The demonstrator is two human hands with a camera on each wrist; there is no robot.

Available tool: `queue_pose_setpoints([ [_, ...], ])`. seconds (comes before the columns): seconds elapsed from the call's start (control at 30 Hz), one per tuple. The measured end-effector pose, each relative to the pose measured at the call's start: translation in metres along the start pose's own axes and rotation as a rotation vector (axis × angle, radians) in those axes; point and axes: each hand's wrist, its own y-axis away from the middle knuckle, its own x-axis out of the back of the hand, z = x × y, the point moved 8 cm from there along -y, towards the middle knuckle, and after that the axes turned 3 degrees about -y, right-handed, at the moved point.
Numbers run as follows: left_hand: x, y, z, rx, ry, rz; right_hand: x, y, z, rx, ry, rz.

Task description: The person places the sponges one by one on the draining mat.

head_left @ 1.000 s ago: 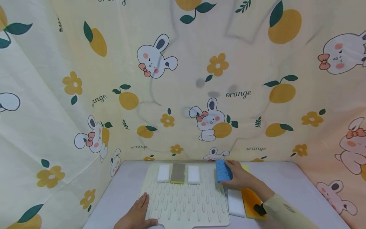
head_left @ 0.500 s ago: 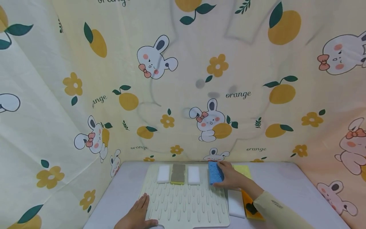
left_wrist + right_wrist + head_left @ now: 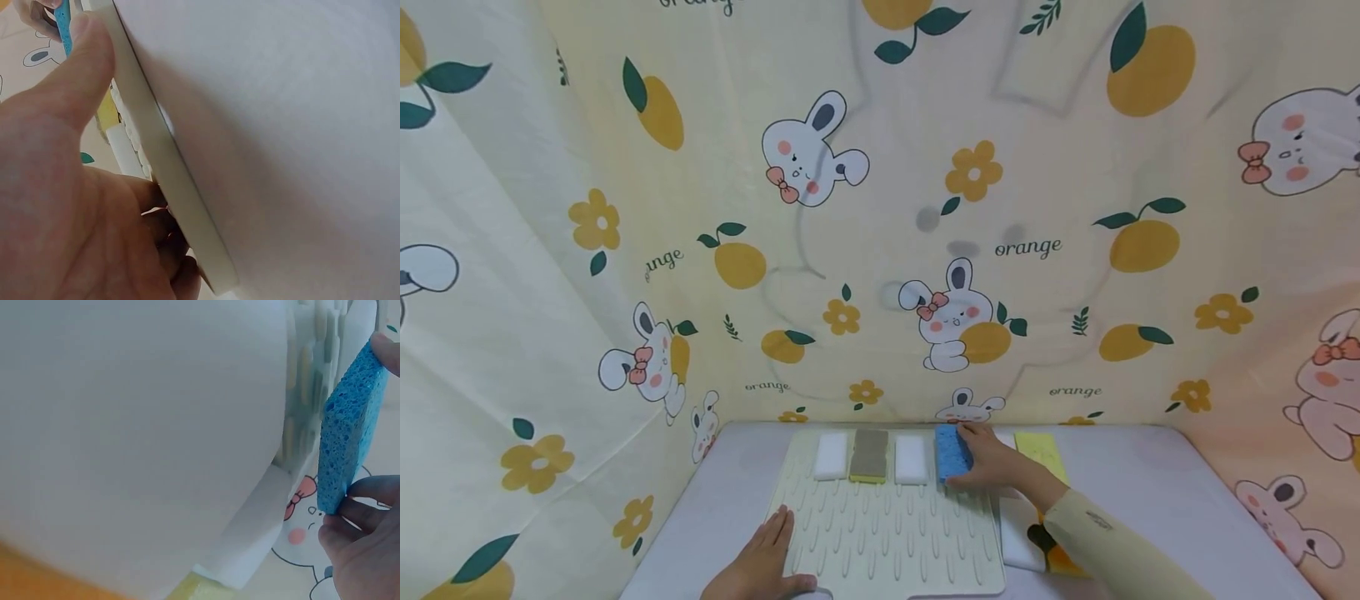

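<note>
My right hand (image 3: pixel 992 462) pinches a blue sponge (image 3: pixel 952 455) between thumb and fingers at the back right of a cream ridged mat (image 3: pixel 887 542). In the right wrist view the porous blue sponge (image 3: pixel 353 425) shows its long side. Just left of it lies a white sponge (image 3: pixel 912 460). A grey-brown sponge with a yellow base (image 3: pixel 868 457) and another white sponge (image 3: pixel 830 457) continue the row, with gaps between them. My left hand (image 3: pixel 760 554) rests on the mat's left front corner, fingers extended and thumb apart; the left wrist view shows it along the mat's edge (image 3: pixel 169 162).
Right of the mat, a yellow sponge (image 3: pixel 1041 452), a white block (image 3: pixel 1018 533) and an orange piece with a black mark (image 3: pixel 1063 560) lie on the white table (image 3: pixel 1150 500), partly behind my right arm. Patterned cloth (image 3: pixel 880 208) stands behind and at both sides.
My right hand has moved left with the blue sponge, from the mat's right edge to beside the white sponge. The left hand has stayed in place.
</note>
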Motion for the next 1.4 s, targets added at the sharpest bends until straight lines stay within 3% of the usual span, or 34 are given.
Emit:
queue_pose_setpoints([
  [0.27,-0.001,-0.002,-0.004,-0.003,-0.006,0.006,-0.005,-0.011,-0.001,0.021,0.003,-0.014],
  [1.0,-0.003,-0.003,-0.006,0.04,0.001,-0.019,-0.015,-0.016,0.004,-0.026,-0.038,-0.067],
  [1.2,-0.003,-0.003,-0.006,0.047,0.02,-0.029,-0.013,-0.015,0.008,-0.037,-0.051,-0.065],
  [1.4,-0.003,-0.001,-0.006,0.003,-0.004,0.002,-0.007,-0.002,0.014,-0.066,-0.065,-0.049],
])
